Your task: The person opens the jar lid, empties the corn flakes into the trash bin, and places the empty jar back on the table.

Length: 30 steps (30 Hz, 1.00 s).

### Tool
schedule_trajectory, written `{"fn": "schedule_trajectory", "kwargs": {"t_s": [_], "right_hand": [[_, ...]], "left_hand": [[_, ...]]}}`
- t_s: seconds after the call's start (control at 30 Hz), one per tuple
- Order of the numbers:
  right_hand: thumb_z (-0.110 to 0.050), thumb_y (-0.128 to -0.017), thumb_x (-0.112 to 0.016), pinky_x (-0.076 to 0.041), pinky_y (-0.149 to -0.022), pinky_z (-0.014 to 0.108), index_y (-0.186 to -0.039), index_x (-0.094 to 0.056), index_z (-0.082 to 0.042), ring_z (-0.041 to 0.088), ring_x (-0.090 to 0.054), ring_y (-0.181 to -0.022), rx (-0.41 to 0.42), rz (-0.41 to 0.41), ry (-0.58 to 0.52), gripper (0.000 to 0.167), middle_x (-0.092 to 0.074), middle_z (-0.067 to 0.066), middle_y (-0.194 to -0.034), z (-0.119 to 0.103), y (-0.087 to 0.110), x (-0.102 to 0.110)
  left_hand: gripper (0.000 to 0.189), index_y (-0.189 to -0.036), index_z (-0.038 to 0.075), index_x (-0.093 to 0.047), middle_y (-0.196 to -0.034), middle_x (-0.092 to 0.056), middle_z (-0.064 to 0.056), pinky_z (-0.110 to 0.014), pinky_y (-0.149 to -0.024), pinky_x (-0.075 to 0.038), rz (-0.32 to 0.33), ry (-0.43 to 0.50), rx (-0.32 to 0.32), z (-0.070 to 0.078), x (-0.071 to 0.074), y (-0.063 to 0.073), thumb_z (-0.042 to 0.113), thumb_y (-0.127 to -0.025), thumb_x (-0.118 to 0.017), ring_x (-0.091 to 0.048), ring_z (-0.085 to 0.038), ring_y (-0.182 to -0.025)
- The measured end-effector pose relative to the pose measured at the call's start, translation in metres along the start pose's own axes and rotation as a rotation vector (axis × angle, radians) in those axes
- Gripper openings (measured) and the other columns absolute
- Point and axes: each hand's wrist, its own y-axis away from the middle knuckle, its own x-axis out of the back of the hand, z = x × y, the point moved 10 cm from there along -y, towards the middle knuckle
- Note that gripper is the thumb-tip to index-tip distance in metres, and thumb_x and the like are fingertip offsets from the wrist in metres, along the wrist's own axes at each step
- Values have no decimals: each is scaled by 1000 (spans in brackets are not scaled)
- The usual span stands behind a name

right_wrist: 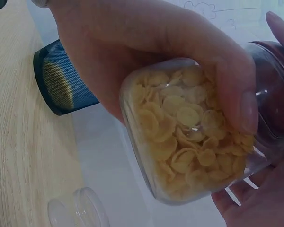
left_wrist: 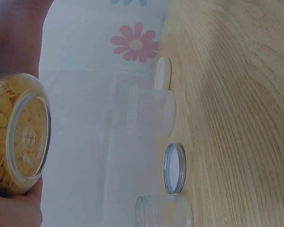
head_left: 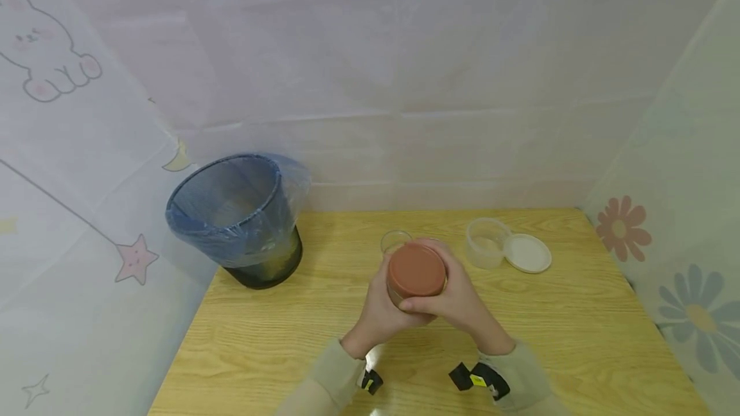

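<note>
Both hands hold a clear jar [right_wrist: 184, 127] upright over the table, filled with yellow flake-like pieces and topped by a reddish-brown lid [head_left: 417, 268]. My left hand [head_left: 383, 303] wraps the jar body from the left, its thumb lying along the side in the right wrist view. From the right, my right hand [head_left: 459, 287] curls round the upper part beside the lid, thumb across the front. The jar's round glass bottom [left_wrist: 31, 139] shows in the left wrist view. Behind the hands stands a second clear jar [left_wrist: 165, 210], mostly hidden in the head view.
A silver-rimmed lid [left_wrist: 175, 168] lies beside that second jar. Farther right are a translucent plastic tub [head_left: 485, 246] and its flat white lid [head_left: 528, 253]. A black mesh bin [head_left: 272, 265] with a blue liner stands at the table's back left. Fabric walls enclose the wooden table [head_left: 260, 339].
</note>
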Motion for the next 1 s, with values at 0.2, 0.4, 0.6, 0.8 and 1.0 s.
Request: {"fn": "schedule_trajectory", "kwargs": {"t_s": [0.2,0.4,0.6,0.8,1.0], "right_hand": [[0,-68,-93,-43,-103,34,-150,-39,-1,29,-48,-129,2,0,-13,98,-46,17,-148,4,4,6],[7,-69,-90,-37,-110,31,-145,-45,5,30,-45,-133,93,7,37,88,-49,26,-142,-2,7,24],[14,-73,-83,-35,-112,33,-139,-54,6,31,-45,-134,153,-10,58,72,-54,27,-136,-8,8,32],[15,-76,-78,-35,-112,33,-138,-56,6,33,-43,-136,166,-15,64,66,-57,22,-136,-12,8,28],[8,-71,-88,-38,-108,33,-143,-53,-2,24,-47,-131,83,15,111,80,-55,15,-139,-8,8,18]], "left_hand": [[98,-149,22,-41,-140,-50,-1,-45,-98,-49,54,-138,38,-2,6,2,12,-66,-93,-52,-24,-121],[100,-148,19,-42,-138,-49,-4,-46,-97,-48,92,-165,17,2,13,3,13,-64,-95,-53,-25,-119],[96,-147,22,-45,-134,-52,-2,-45,-97,-49,98,-162,35,1,16,3,15,-64,-94,-55,-24,-117],[93,-146,24,-46,-133,-54,0,-45,-97,-49,107,-163,54,-2,19,4,18,-67,-94,-55,-24,-116],[92,-146,20,-44,-133,-54,-3,-45,-96,-50,108,-162,16,2,19,3,16,-69,-93,-56,-25,-116]]}}
